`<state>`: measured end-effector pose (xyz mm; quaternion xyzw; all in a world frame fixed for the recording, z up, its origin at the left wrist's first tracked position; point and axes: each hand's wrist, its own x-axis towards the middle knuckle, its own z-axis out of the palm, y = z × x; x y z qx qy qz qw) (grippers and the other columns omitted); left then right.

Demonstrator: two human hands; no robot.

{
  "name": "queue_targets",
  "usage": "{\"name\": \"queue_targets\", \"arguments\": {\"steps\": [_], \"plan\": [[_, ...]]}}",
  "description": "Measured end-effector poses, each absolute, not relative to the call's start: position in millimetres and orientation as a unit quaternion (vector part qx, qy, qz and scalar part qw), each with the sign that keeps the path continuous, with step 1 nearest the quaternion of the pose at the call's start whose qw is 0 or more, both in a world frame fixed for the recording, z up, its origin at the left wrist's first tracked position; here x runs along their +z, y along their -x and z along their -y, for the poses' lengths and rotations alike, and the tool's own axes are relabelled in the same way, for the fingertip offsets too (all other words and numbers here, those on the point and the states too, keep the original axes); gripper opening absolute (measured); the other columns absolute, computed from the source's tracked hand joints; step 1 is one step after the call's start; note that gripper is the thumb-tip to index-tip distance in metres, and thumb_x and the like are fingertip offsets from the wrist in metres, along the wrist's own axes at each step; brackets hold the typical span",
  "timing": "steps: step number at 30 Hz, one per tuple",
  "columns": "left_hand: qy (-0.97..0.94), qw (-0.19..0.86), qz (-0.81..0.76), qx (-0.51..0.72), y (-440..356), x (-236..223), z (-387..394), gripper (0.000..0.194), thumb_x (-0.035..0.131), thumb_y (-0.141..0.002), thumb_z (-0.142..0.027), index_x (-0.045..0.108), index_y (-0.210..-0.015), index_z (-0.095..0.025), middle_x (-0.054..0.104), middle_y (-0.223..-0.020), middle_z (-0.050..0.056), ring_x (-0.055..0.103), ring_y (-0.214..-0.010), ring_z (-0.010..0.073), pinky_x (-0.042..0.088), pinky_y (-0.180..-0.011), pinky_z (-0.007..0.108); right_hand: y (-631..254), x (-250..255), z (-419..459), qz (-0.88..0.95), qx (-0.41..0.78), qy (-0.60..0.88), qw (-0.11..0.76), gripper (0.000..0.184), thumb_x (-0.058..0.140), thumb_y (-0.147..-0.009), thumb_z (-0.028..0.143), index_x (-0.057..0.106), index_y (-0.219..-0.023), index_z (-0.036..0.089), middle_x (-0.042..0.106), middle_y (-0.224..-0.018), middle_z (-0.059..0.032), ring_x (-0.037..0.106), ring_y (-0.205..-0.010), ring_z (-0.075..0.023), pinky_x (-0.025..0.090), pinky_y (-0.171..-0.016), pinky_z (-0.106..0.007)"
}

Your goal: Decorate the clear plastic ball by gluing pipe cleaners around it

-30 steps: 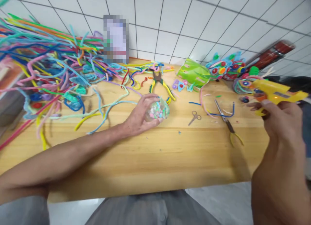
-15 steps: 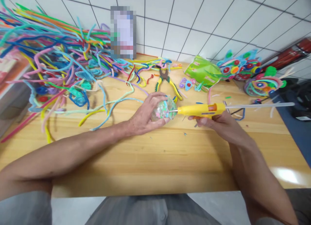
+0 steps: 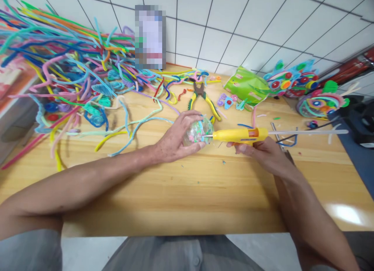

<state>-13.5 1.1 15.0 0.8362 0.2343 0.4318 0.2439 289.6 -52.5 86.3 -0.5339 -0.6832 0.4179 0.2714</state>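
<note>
A yellow plastic glue gun [image 3: 239,135], gripped by the right hand [image 3: 263,152], is now brought to the clear speckled ball [image 3: 198,131] gripped by the left hand [image 3: 178,136].

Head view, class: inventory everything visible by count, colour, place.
ball: one, clear, centre
glue gun: one, yellow, right of ball
glue stick: one, translucent, gun's rear
pliers: one, yellow, green, behind ball
tool: one, silver, right
fuzzy stems: many, multicolour, mostly left
packet: one, green, back
ornaments: several, multicolour, beside packet
decorated figures: at least three, multicolour, right
pixelated panel: one, greyish, back
unclear object: one, black, right
table: one, tan, beneath
wall: one, white, behind
left hand: one, on ball
right hand: one, on gun
</note>
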Motion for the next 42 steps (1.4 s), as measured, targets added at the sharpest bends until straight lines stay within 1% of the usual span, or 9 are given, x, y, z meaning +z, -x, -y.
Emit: {"name": "queue_targets", "arguments": {"steps": [6, 11, 15, 20, 23, 29, 35, 40, 42], "plan": [[-0.831, 0.236, -0.225, 0.450, 11, 14, -1, 0.064, 0.073, -0.099, -0.040, 0.042, -0.154, -0.027, 0.054, -0.151, 0.018, 0.054, -0.145, 0.0326, 0.050, -0.120, 0.057, -288, 87, 55, 0.692, 0.408, 0.532, 0.268, 0.047, 0.074, -0.090, 0.072, 0.087, -0.096, 0.026, 0.086, -0.098, -0.0075, 0.077, -0.083, -0.0252, 0.062, -0.070, -0.036], [-0.836, 0.235, -0.228, 0.441, 12, 14, -1, 0.062, 0.071, -0.101, -0.042, 0.042, -0.153, -0.027, 0.053, -0.151, 0.018, 0.054, -0.146, 0.0313, 0.050, -0.120, 0.056, -287, 87, 56, 0.683, 0.407, 0.540, 0.277, 0.048, 0.075, -0.089, 0.072, 0.086, -0.095, 0.026, 0.085, -0.094, -0.0073, 0.077, -0.082, -0.0256, 0.062, -0.069, -0.036], [-0.836, 0.239, -0.238, 0.432, 13, 15, -1, 0.064, 0.071, -0.100, -0.044, 0.041, -0.154, -0.029, 0.053, -0.152, 0.017, 0.054, -0.146, 0.0318, 0.050, -0.120, 0.058, -286, 85, 58, 0.679, 0.402, 0.543, 0.285, 0.046, 0.076, -0.088, 0.072, 0.084, -0.094, 0.027, 0.084, -0.091, -0.0062, 0.075, -0.080, -0.0249, 0.060, -0.067, -0.035], [-0.837, 0.239, -0.232, 0.434, 13, 15, -1, 0.065, 0.073, -0.099, -0.040, 0.040, -0.154, -0.029, 0.053, -0.152, 0.017, 0.053, -0.146, 0.0324, 0.050, -0.120, 0.058, -286, 84, 59, 0.678, 0.411, 0.546, 0.271, 0.048, 0.076, -0.088, 0.073, 0.082, -0.091, 0.026, 0.083, -0.087, -0.0060, 0.075, -0.078, -0.0251, 0.060, -0.066, -0.035], [-0.839, 0.242, -0.230, 0.431, 14, 15, -1, 0.067, 0.074, -0.097, -0.037, 0.040, -0.154, -0.028, 0.053, -0.153, 0.017, 0.053, -0.146, 0.0341, 0.050, -0.120, 0.059, -285, 87, 59, 0.673, 0.410, 0.548, 0.280, 0.046, 0.077, -0.087, 0.072, 0.080, -0.089, 0.026, 0.082, -0.087, -0.0057, 0.075, -0.078, -0.0251, 0.060, -0.066, -0.035], [-0.839, 0.242, -0.235, 0.427, 14, 15, -1, 0.064, 0.071, -0.100, -0.043, 0.041, -0.155, -0.029, 0.053, -0.153, 0.017, 0.053, -0.147, 0.0320, 0.051, -0.120, 0.058, -281, 88, 60, 0.660, 0.414, 0.548, 0.305, 0.045, 0.079, -0.085, 0.073, 0.076, -0.090, 0.028, 0.081, -0.087, -0.0047, 0.075, -0.080, -0.0256, 0.062, -0.067, -0.036], [-0.837, 0.237, -0.227, 0.438, 13, 15, -2, 0.064, 0.072, -0.100, -0.043, 0.041, -0.154, -0.027, 0.054, -0.151, 0.018, 0.054, -0.146, 0.0317, 0.051, -0.120, 0.056, -282, 84, 60, 0.683, 0.404, 0.542, 0.277, 0.050, 0.074, -0.088, 0.075, 0.077, -0.085, 0.026, 0.077, -0.080, -0.0050, 0.070, -0.073, -0.0230, 0.058, -0.062, -0.033], [-0.834, 0.239, -0.217, 0.447, 13, 13, -3, 0.067, 0.074, -0.098, -0.041, 0.042, -0.154, -0.026, 0.054, -0.150, 0.018, 0.055, -0.145, 0.0334, 0.050, -0.120, 0.057, -279, 84, 61, 0.671, 0.400, 0.534, 0.324, 0.046, 0.077, -0.088, 0.071, 0.076, -0.090, 0.025, 0.081, -0.087, -0.0049, 0.075, -0.080, -0.0238, 0.063, -0.070, -0.035], [-0.832, 0.239, -0.217, 0.451, 13, 12, -3, 0.067, 0.075, -0.097, -0.042, 0.043, -0.154, -0.026, 0.055, -0.150, 0.018, 0.055, -0.144, 0.0336, 0.050, -0.120, 0.057, -278, 84, 61, 0.672, 0.399, 0.529, 0.329, 0.045, 0.078, -0.088, 0.070, 0.076, -0.090, 0.024, 0.081, -0.088, -0.0050, 0.076, -0.082, -0.0239, 0.064, -0.071, -0.034]]}}
